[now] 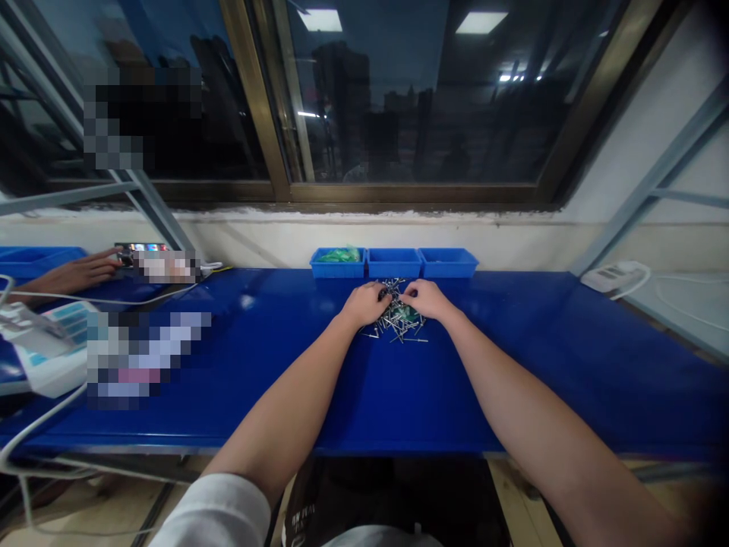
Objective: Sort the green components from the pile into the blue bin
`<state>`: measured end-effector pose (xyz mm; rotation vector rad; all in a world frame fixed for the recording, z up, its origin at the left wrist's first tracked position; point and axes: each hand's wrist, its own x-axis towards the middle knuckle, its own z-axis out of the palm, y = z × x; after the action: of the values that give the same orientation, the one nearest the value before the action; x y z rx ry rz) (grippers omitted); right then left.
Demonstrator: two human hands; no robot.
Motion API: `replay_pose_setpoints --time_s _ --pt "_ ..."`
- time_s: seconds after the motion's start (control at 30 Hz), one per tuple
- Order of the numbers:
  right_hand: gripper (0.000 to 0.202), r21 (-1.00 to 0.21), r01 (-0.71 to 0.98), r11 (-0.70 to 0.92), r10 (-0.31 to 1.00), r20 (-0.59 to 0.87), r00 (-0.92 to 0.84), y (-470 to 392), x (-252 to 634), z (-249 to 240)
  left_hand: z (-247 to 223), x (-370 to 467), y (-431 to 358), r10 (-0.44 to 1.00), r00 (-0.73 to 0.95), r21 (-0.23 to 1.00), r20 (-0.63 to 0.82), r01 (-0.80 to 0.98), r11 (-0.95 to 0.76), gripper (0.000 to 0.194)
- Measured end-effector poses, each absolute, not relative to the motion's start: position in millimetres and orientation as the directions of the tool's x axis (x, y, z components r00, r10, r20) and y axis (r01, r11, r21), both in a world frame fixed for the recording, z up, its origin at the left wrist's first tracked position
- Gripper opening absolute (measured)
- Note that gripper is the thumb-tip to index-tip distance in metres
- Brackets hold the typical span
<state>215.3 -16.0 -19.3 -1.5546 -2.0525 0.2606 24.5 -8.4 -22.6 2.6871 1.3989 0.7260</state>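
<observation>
A loose pile of thin silvery metal pins that look like blind rivets lies on the blue table, with some green pieces among them. At the pile's left side is my left hand, its fingers curled in over the pins. My right hand reaches in from the other side, thumb and fingers bent together at the pins. Both hands touch the pile. What sits between the fingertips is too small to make out.
Three blue bins stand in a row behind the pile; the left bin holds a green bag. Another person's hand touches a phone at left. A white device with cables stands nearby; a white scale-like device sits right.
</observation>
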Motion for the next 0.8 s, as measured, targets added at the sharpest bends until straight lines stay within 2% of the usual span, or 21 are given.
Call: replay_pose_setpoints --time_s 0.23,0.5,0.8 --pt "0.015 -0.575 0.767 0.284 0.947 0.293 -0.131 -17.8 214.6 -17.8 -20.4 25.2 -10.3 0.788 0.476 0.236 0.390 0.775 -0.586 0.033" --pt "0.021 -0.727 0.628 0.279 0.946 0.322 -0.048 -11.3 218.9 -20.0 -16.7 25.8 -12.3 0.773 0.466 0.273 0.430 0.750 -0.603 0.032" --pt "0.021 -0.792 0.487 0.368 0.921 0.382 -0.074 -11.9 212.3 -17.8 -10.5 28.1 -15.7 0.667 0.501 0.274 0.552 0.646 -0.712 0.022"
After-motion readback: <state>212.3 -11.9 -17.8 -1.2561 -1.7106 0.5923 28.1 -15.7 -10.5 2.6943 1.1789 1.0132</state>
